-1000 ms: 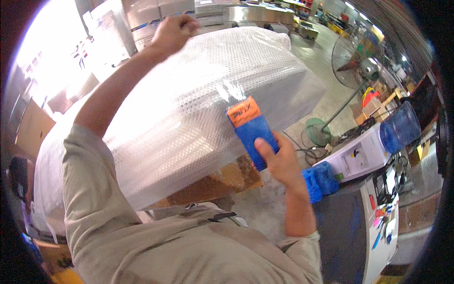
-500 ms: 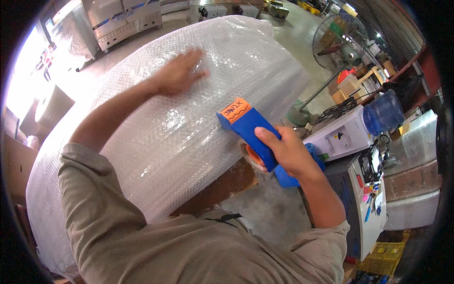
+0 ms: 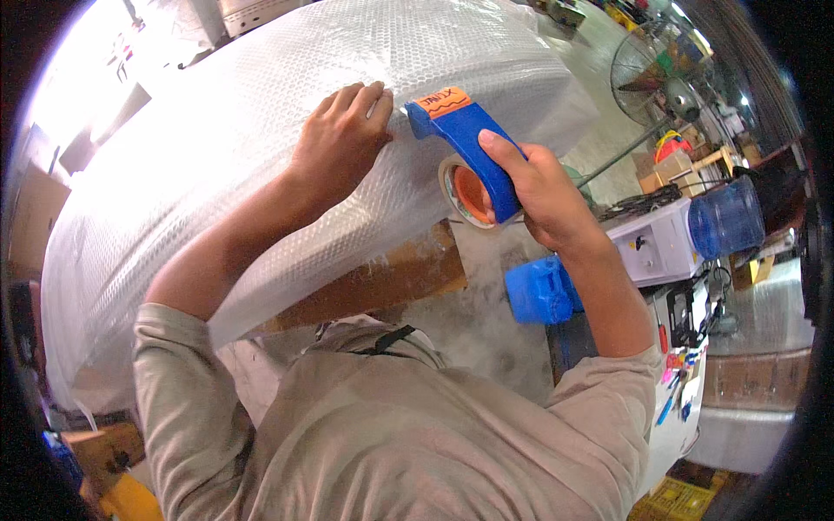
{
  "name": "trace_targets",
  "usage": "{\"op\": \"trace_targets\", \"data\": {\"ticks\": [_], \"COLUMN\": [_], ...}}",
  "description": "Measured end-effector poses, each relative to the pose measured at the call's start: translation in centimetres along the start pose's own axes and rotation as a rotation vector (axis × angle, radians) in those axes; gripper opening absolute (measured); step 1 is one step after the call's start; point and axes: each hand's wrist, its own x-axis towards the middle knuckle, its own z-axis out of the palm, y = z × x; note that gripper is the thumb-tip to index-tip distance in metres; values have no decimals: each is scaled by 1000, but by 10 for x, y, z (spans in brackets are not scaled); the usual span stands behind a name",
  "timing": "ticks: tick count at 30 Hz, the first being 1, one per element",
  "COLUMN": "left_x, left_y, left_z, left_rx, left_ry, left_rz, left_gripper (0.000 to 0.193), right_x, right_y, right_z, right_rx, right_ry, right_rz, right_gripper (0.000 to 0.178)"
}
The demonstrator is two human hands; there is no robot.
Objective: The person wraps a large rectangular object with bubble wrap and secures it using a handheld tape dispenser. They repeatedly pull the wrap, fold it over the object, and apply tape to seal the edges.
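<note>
A large, long object lies wrapped in clear bubble wrap (image 3: 243, 156) in front of me, and what is inside cannot be made out. On top of the wrap rests my left hand (image 3: 340, 143), its fingers stretched out and slightly bent, with nothing seen in them. My right hand (image 3: 547, 187) grips a blue tape dispenser (image 3: 478, 143) by its body, thumb on top. An orange label with handwriting sits at the dispenser's front end, close to the left fingertips. Beneath its frame hangs a roll of tape (image 3: 453, 187) with an orange core.
Brown cardboard (image 3: 382, 282) shows under the wrap's near edge. To the right are a blue jerrycan (image 3: 534, 291), a white water dispenser (image 3: 651, 243) with a blue bottle (image 3: 725, 217), and a standing fan (image 3: 665, 78). A white tabletop (image 3: 673, 434) holds pens. Cardboard boxes (image 3: 35, 213) stand at left.
My left hand has come to rest on the wrap, its fingers closer together. The tape dispenser has moved forward, level with the left hand. The view has shifted.
</note>
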Motion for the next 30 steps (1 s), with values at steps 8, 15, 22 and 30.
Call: {"op": "trace_targets", "data": {"ticks": [8,15,22,30], "left_x": [-2,11,14,1], "left_y": [10,19,15,54], "left_z": [20,19,25,42], "left_rx": [26,-88,-121,17], "left_ry": [195,190,175,364], "left_rz": [-105,-392,-502,-40], "left_gripper": [23,17,19,38], "right_x": [0,-29,-25,80], "right_y": [7,47,164,264], "right_z": [-11,-11,10,14], "right_rx": [24,46,-162,-115], "right_ry": [-52,52,272,170], "right_rz": [-26,-82,-108,-66], "right_gripper": [49,50,52,62]}}
